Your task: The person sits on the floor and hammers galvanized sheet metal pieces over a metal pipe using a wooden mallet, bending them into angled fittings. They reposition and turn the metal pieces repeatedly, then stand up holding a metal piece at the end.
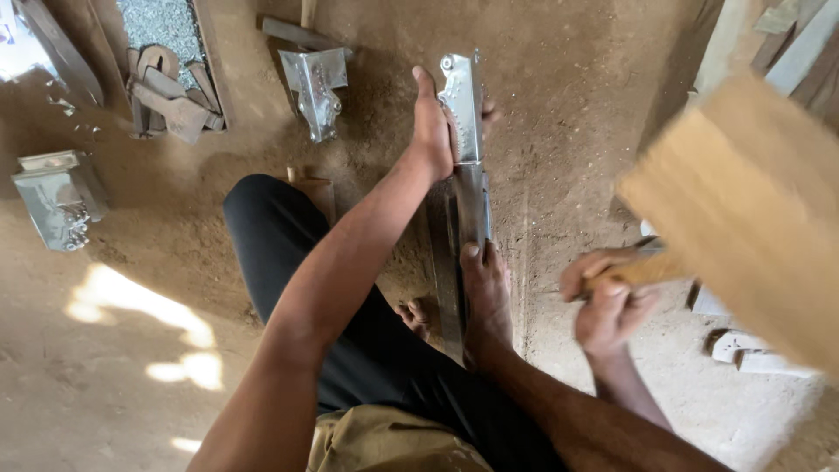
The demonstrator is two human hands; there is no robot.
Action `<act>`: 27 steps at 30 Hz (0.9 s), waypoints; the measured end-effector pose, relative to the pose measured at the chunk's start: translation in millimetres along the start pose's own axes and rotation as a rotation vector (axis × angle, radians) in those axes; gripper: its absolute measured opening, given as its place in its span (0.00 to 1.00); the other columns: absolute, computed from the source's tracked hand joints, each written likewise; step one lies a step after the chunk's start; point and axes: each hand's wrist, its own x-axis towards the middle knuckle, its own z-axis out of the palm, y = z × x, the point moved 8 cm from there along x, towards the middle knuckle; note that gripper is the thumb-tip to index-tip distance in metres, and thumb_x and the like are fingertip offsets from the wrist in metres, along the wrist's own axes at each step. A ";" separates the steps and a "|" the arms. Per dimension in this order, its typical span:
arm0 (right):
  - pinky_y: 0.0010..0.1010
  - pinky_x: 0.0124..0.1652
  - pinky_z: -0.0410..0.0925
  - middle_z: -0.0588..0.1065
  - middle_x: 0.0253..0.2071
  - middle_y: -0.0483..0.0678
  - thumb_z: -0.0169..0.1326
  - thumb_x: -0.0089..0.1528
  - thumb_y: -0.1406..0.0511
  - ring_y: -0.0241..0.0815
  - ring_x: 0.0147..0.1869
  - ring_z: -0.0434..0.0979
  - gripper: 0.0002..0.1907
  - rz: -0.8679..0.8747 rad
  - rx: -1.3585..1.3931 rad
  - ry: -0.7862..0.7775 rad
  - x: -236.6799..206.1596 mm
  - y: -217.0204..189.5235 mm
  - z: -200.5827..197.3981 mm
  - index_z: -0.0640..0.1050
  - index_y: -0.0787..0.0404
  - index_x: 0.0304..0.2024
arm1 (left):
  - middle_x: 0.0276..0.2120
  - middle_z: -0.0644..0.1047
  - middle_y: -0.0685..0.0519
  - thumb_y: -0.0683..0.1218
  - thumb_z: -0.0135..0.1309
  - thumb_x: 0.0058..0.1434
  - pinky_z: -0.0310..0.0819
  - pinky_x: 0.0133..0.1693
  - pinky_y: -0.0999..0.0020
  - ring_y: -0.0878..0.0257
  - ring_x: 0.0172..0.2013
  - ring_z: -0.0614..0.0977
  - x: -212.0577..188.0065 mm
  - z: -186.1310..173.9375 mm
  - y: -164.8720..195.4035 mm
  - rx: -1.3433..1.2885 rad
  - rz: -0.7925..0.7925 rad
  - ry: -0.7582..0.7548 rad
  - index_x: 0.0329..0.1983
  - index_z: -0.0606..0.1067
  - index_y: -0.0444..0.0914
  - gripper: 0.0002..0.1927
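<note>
Blurred and largest in the head view, a pale wooden mallet head [743, 210] fills the upper right, raised well to the right of the shiny metal piece [463, 114]. Its handle runs down into the right hand [607, 297], whose fingers are clenched tight round it.

Left of the mallet, the metal piece stands nearly upright on the dirt floor [175, 262], a silvery pressed strip with a toothed edge and a round hole near its top. The left hand [434, 127] wraps round that piece from its left side, thumb pointing up, fingertips just showing on the far side. Below the hand the piece narrows into a darker bar [472, 210], and a bare foot [485, 293] presses on the lower end of that bar, toes touching it. A leg in black trousers [288, 236] lies bent to the left of the bar.

Further left of the metal piece, near its top, a similar shiny pressing [316, 87] rests on the dirt. Well to the left lie rusty brown scraps [170, 92] beside a tray of grey metal bits [162, 26], and another silvery stack [57, 197] sits lower down.
</note>
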 end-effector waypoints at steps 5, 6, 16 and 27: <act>0.25 0.17 0.59 0.67 0.18 0.42 0.48 0.74 0.65 0.30 0.18 0.65 0.15 0.294 -0.262 -0.184 -14.3 39.7 41.4 0.71 0.56 0.30 | 0.56 0.72 0.31 0.76 0.17 0.66 0.75 0.46 0.53 0.52 0.41 0.78 3.8 -18.5 1.8 0.058 0.093 0.369 0.73 0.57 0.28 0.53; 0.24 0.14 0.58 0.67 0.17 0.41 0.49 0.72 0.65 0.29 0.17 0.65 0.14 0.343 -0.253 -0.160 -11.1 39.0 33.0 0.72 0.56 0.29 | 0.57 0.70 0.32 0.75 0.20 0.67 0.76 0.47 0.55 0.53 0.42 0.79 4.0 -25.5 1.9 0.100 0.084 0.456 0.74 0.57 0.30 0.51; 0.27 0.16 0.60 0.67 0.17 0.40 0.46 0.73 0.55 0.31 0.16 0.65 0.18 0.074 -0.248 -0.078 -4.0 26.7 23.1 0.74 0.59 0.34 | 0.18 0.61 0.51 0.66 0.32 0.74 0.54 0.14 0.59 0.61 0.13 0.60 9.2 -40.4 4.6 0.134 0.168 0.579 0.40 0.74 0.31 0.35; 0.24 0.14 0.56 0.66 0.18 0.38 0.49 0.73 0.62 0.26 0.17 0.63 0.15 0.712 -0.245 0.039 -56.0 72.6 -5.6 0.71 0.61 0.32 | 0.38 0.81 0.38 0.71 0.18 0.67 0.86 0.34 0.57 0.52 0.30 0.85 -21.6 -16.1 19.5 0.173 -0.093 0.323 0.58 0.73 0.34 0.45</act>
